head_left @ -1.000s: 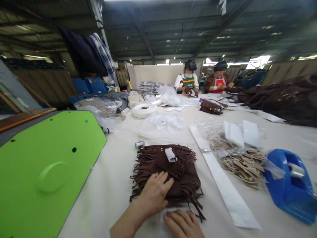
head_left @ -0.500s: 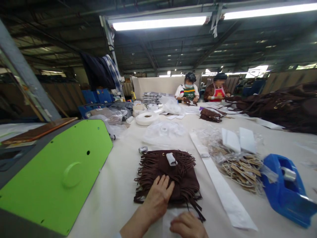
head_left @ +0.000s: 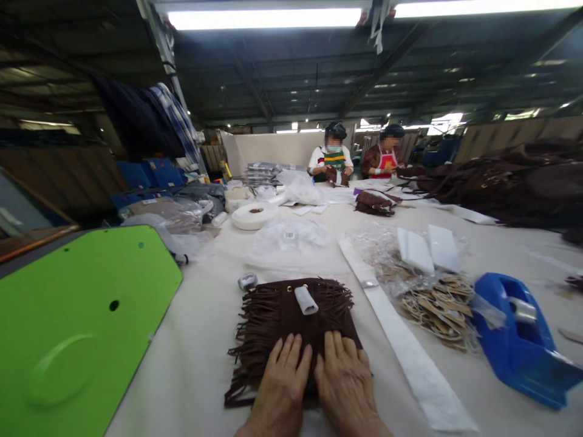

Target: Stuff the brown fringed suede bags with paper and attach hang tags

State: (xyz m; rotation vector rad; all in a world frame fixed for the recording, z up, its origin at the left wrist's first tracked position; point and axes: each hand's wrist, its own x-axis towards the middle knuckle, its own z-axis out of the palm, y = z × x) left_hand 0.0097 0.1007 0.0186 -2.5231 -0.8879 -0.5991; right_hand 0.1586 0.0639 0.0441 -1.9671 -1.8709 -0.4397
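A dark brown fringed bag (head_left: 264, 328) lies flat on the white table in front of me. Its fringe spreads out along the left side and across the top right, and small metal eyelets show near the upper edge. A small white wrapped piece (head_left: 305, 301) rests on its upper part. My left hand (head_left: 282, 379) lies flat on the lower middle of the bag, fingers stretched forward. Beside it, my right hand (head_left: 344, 379) presses flat on the lower right part, fingers extended. Both palms face down and hide the bag's bottom edge.
A green-sided machine (head_left: 91, 315) stands at the left. To the right are a long white paper strip (head_left: 405, 352), a heap of tags (head_left: 444, 309) and a blue tape dispenser (head_left: 514, 346). Clear plastic bags (head_left: 291, 240) lie beyond. Two people work across the table.
My right hand has moved up from below the bag onto its lower right part and flattened out. The left hand stays on the bag. The view has shifted a little to the right.
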